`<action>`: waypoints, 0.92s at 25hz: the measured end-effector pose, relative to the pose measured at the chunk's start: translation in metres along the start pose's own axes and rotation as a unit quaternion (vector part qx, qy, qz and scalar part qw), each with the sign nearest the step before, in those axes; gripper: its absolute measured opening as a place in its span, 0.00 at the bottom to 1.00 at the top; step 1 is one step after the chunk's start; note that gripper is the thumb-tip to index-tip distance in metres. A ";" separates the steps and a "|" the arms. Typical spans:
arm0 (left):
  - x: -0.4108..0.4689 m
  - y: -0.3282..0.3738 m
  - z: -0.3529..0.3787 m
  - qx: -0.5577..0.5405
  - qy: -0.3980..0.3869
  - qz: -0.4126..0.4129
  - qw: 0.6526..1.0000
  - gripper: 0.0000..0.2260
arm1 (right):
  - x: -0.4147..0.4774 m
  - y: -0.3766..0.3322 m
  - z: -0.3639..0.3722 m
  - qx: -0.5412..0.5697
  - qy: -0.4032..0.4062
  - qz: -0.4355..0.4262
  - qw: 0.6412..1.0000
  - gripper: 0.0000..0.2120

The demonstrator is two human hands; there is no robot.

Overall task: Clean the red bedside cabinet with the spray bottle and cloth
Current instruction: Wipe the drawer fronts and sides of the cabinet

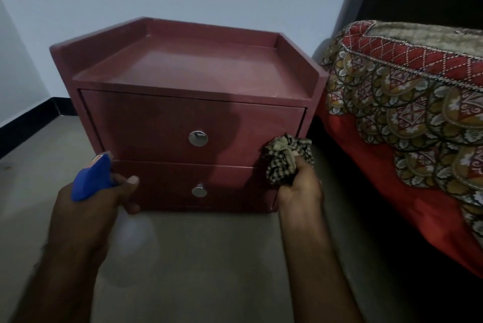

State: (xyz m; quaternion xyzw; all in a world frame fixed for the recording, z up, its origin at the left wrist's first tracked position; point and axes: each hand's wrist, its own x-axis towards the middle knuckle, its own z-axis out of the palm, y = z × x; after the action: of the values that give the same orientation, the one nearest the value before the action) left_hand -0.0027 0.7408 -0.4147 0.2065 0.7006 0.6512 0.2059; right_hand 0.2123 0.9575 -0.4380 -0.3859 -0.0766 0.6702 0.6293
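Observation:
The red bedside cabinet (188, 82) stands on the floor against the wall, with a raised rim round its top and two drawers, each with a round silver knob. My left hand (96, 200) grips a spray bottle with a blue trigger head (90, 179), held at the cabinet's lower left front and pointing towards it. The bottle's body is hidden under my hand. My right hand (300, 187) holds a bunched checked cloth (286, 158) against the right end of the drawer fronts.
A bed with a red sheet and a patterned cover (407, 103) stands close on the right, leaving a narrow dark gap beside the cabinet. A pale tiled floor (196, 257) lies in front. A black skirting (28, 119) runs along the left wall.

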 end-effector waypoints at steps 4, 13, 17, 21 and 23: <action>-0.003 0.006 -0.007 -0.006 0.012 -0.018 1.000 0.07 | -0.012 -0.012 0.015 0.024 -0.062 -0.006 0.998 0.21; 0.000 0.015 -0.009 -0.027 -0.010 0.013 1.000 0.05 | -0.038 -0.031 0.045 0.052 -0.033 -0.125 0.990 0.25; -0.003 0.018 -0.014 -0.035 0.006 0.017 0.999 0.08 | -0.045 -0.016 0.058 0.058 0.000 -0.191 0.980 0.23; -0.006 0.023 -0.022 -0.041 0.004 0.004 0.999 0.14 | -0.059 -0.002 0.071 0.043 -0.009 -0.255 0.966 0.22; -0.007 0.028 -0.027 -0.035 0.012 -0.001 0.999 0.16 | -0.070 0.008 0.077 0.008 -0.002 -0.274 0.962 0.24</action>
State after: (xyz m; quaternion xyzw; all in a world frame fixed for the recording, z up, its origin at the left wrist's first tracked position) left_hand -0.0109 0.7163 -0.3846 0.1902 0.6800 0.6777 0.2052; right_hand 0.1524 0.9224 -0.3605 -0.3438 -0.1757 0.4732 0.7919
